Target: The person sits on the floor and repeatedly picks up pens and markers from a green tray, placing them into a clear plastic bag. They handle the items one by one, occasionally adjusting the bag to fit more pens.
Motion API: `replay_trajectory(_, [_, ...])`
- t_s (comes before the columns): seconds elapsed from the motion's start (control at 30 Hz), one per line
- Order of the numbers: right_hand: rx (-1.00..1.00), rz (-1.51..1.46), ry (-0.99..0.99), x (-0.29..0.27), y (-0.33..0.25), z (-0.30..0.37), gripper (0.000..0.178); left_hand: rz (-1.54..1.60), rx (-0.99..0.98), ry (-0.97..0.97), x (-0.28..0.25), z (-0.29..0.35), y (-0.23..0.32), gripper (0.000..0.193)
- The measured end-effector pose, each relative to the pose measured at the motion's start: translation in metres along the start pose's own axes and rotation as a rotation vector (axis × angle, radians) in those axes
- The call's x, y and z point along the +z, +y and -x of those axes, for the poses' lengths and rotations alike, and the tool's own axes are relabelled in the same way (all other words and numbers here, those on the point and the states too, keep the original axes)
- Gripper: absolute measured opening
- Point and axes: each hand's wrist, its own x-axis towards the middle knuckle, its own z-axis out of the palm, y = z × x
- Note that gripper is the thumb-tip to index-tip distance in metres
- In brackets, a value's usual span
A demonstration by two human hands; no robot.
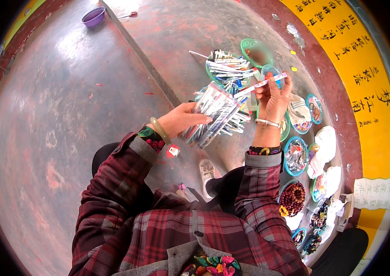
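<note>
My left hand (179, 120) is closed round the left side of a clear plastic bag (214, 109) packed with pens, held tilted above the floor. In my right hand (273, 99), a thin white and red pen (251, 88) is pinched between thumb and fingers. Its lower left end is close to the bag's upper right edge; whether they touch I cannot tell. Just beyond the bag, a green basket (208, 71) is heaped with many more pens. A light blue container (268, 70) stands behind my right fingertips, partly hidden.
A green basin (245, 44) with blurred brown contents stands beyond the pen basket. Along the right lie blue-rimmed baskets (286, 158), dark red beads (292, 198) and white bags (326, 143). Far left are a purple basin (93, 17) and red-handled scissors (133, 14). A dark strip (142, 57) crosses the floor.
</note>
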Motion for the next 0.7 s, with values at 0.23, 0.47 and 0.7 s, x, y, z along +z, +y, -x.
replay_trajectory(0.23, [0.08, 0.044, -0.095, 0.0, 0.008, 0.0, 0.046, 0.001, 0.014, -0.043, -0.001, 0.0, -0.001, 0.033])
replay_trajectory(0.47, [0.135, 0.171, -0.179, 0.014, 0.011, 0.011, 0.047, 0.054, 0.014, -0.022, 0.001, 0.0, 0.001, 0.032])
replay_trajectory(0.7, [0.17, 0.269, -0.262, 0.01, 0.018, 0.011, 0.041, 0.021, 0.004, -0.014, -0.002, 0.002, 0.002, 0.031])
